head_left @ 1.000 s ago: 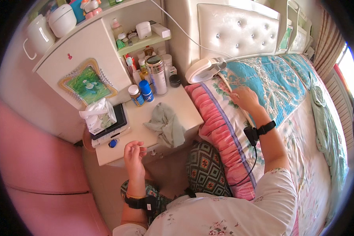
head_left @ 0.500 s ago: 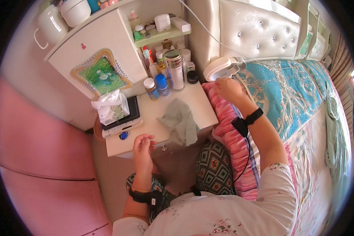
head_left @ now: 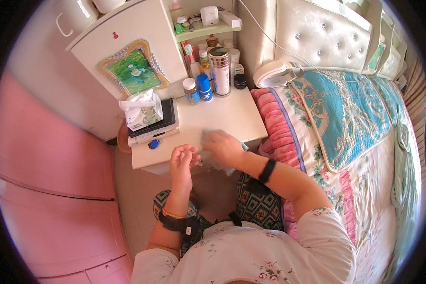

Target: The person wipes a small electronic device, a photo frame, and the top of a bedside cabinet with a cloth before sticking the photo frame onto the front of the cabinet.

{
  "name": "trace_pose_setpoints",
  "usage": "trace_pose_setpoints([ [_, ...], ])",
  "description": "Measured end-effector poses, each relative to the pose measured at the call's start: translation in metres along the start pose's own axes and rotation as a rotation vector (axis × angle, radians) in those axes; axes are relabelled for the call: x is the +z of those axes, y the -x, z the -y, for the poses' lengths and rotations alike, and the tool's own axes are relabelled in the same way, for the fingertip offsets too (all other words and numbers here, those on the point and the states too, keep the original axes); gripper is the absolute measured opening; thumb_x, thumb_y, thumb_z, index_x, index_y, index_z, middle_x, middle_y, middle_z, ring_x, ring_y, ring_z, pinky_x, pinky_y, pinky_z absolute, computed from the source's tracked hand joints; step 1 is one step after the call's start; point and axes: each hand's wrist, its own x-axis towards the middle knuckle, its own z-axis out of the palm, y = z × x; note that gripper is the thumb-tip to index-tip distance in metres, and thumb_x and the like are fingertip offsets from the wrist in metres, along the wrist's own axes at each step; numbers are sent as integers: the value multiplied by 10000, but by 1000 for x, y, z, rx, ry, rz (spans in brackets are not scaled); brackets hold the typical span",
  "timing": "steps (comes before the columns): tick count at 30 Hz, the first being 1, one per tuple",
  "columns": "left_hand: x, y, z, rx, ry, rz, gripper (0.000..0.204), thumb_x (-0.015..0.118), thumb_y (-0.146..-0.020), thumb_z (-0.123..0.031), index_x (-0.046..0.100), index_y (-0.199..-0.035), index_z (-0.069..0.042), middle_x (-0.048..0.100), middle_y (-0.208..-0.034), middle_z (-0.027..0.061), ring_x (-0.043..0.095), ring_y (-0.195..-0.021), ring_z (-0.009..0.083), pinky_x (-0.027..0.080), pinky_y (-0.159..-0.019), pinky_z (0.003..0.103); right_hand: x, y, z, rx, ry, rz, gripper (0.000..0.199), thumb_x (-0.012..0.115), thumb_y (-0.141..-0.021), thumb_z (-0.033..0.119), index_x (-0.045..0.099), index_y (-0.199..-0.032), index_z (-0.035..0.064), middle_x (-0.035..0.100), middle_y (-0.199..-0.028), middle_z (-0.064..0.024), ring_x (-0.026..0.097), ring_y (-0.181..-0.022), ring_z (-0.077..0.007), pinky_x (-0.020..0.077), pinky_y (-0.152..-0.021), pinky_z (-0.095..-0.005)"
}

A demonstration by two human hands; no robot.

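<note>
My right hand (head_left: 222, 147), a little blurred, is over the front part of the white tabletop (head_left: 241, 109) with its fingers closed on a grey-green cloth (head_left: 207, 137). Bits of the bunched cloth stick out around the hand; most of it is hidden beneath. My left hand (head_left: 182, 163) hovers by the table's front edge, palm turned up, with loosely bent fingers and nothing in them. A small blue item (head_left: 154, 144) lies near the left edge of the table. At the back stand a brown bottle with a white cap (head_left: 191, 92) and a blue bottle (head_left: 204, 88).
A tissue pack (head_left: 144, 111) sits on a dark flat case (head_left: 168, 118) at the left. Behind the bottles are a tall silver-topped flask (head_left: 220, 73) and a black jar (head_left: 240, 81). A white lamp-like device (head_left: 270, 75) rests beside the bed (head_left: 312, 156) at the right.
My right hand has moved from the white device leftward and down onto the cloth, which was spread out and is now bunched. My left hand has hardly moved. The view has shifted slightly.
</note>
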Motion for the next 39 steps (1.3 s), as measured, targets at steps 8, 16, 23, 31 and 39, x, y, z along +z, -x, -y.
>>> trace_pose_setpoints([
  [8,-21,9,-8,-2,43,-71,122,463,-883,-115,504,-987,-65,576,-933,66,553,-740,136,442,-622,246,-87,11,-61,236,-299,-342,536,614,-730,203,436,-1210,46,510,-1123,-219,533,-999,-319,434,-851,-366],
  [16,-30,12,0,12,25,-95,119,463,-876,-96,509,-978,-55,583,-926,79,560,-722,142,444,-616,245,-38,-24,-60,251,231,-87,579,637,-687,302,478,-1184,52,389,-1283,-186,375,-1170,-347,329,-970,-389],
  [23,-42,6,1,22,12,-104,127,452,-880,-89,507,-988,-50,587,-933,79,563,-722,139,444,-618,245,-25,-57,-66,292,229,-154,457,584,-667,152,518,-1115,85,501,-1132,-124,455,-1076,-314,387,-910,-387],
  [31,-46,-1,4,-1,30,-108,129,443,-887,-86,508,-995,-58,585,-935,68,562,-739,128,444,-640,243,-36,-58,-43,26,130,112,335,556,-669,122,578,-1003,101,571,-1026,-103,496,-1021,-292,417,-859,-376],
  [39,-48,-6,2,-26,45,-125,126,439,-889,-80,510,-992,-62,584,-934,54,557,-740,120,441,-647,235,-5,-97,-49,221,380,-47,430,580,-629,100,537,-1057,96,555,-1046,-104,501,-986,-293,425,-845,-381],
])
